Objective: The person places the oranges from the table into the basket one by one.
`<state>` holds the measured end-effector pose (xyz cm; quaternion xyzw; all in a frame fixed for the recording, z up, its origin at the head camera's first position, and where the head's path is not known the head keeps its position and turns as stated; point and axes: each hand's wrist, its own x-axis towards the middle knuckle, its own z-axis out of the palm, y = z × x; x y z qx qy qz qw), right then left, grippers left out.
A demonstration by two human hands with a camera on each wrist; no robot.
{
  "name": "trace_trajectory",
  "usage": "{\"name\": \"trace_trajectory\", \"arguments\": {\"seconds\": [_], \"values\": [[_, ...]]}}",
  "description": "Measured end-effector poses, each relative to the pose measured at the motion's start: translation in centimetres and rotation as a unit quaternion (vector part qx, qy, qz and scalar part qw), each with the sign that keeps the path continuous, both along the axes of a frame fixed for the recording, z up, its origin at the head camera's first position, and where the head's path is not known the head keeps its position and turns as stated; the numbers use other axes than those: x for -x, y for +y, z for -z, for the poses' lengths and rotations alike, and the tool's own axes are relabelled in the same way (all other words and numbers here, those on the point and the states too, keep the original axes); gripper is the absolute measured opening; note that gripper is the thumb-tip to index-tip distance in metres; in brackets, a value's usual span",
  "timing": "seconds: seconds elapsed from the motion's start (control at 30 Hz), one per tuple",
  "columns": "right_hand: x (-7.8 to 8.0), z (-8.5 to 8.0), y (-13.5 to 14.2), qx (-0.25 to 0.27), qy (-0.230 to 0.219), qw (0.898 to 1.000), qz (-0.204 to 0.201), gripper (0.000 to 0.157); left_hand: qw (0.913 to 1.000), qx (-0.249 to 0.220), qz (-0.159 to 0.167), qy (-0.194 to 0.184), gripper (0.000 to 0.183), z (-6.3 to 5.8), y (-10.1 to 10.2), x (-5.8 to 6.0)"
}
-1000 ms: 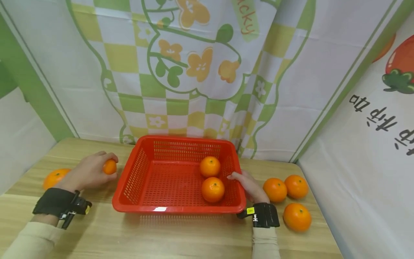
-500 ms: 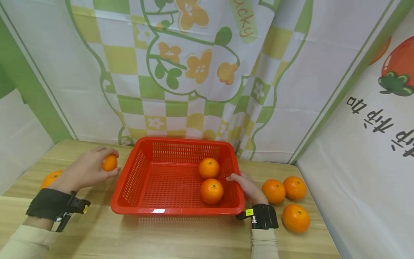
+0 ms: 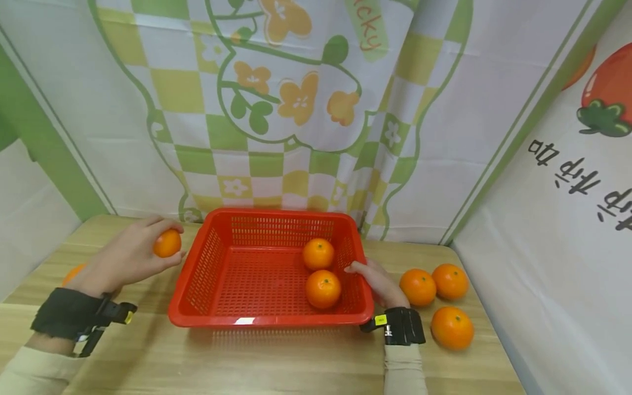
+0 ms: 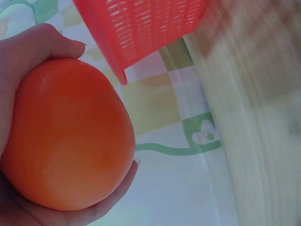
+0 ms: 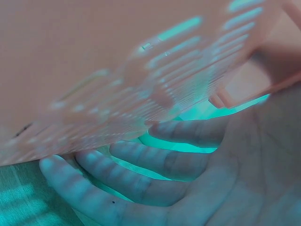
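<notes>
Just left of the red plastic basket [image 3: 272,320], my left hand [image 3: 130,253] holds an orange [image 3: 167,243] between thumb and fingers. The left wrist view shows this orange [image 4: 70,136] close up, with the hand curled round it and the basket's slotted wall [image 4: 146,28] beyond. My right hand [image 3: 379,282] grips the basket's right rim, thumb over the edge. In the right wrist view its fingers [image 5: 160,160] spread beneath the slotted side and touch it. Inside the basket, two oranges [image 3: 318,254] lie at the right end.
Three more oranges [image 3: 452,328] rest on the wooden table [image 3: 276,365] right of the basket. Another orange [image 3: 74,272] lies at the left, mostly hidden behind the left wrist. A patterned curtain [image 3: 296,164] hangs behind the basket, and a white printed wall [image 3: 553,263] stands at the right.
My left hand has raised the held orange slightly and tilted, covering more of the orange behind the wrist. The right hand and the basket stay in place.
</notes>
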<state>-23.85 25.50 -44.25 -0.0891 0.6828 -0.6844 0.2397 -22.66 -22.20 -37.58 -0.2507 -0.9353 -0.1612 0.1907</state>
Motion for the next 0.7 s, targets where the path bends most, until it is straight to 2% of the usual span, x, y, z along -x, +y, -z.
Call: {"name": "trace_trajectory", "arguments": {"seconds": [0.27,0.53,0.7], "values": [[0.0,0.0,-0.2,0.0,0.001,1.0,0.004,0.054,0.9995,0.007,0.031,0.006,0.04,-1.2,1.2,-0.2],[-0.1,0.0,-0.1,0.003,0.002,1.0,-0.006,0.052,0.9927,0.041,0.113,0.005,0.037,-2.8,3.6,-0.4],[-0.2,-0.1,-0.1,0.001,0.004,1.0,-0.001,0.052,0.9925,0.04,0.115,0.004,0.037,-3.4,4.7,-0.2]]}}
